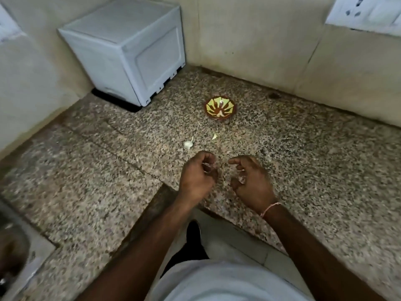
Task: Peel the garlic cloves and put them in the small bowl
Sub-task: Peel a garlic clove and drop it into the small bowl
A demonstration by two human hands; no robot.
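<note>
A small brown bowl (pixel 220 107) with a yellow-green pattern stands on the speckled stone counter (pixel 303 148) near the back wall, with pale peeled cloves in it. A garlic piece with a stem (pixel 188 144) and a pale scrap of skin (pixel 214 136) lie on the counter between the bowl and my hands. My left hand (pixel 198 173) is curled, and something pale shows between its fingertips. My right hand (pixel 251 179) is curled beside it with small pale bits of garlic or skin at its fingers. What each hand holds is mostly hidden.
A white box-shaped appliance (pixel 128 51) stands in the back left corner on a black base. A wall socket plate (pixel 366 13) is at the top right. The counter's front edge cuts in a notch below my wrists, and a sink edge (pixel 13 253) shows at the lower left.
</note>
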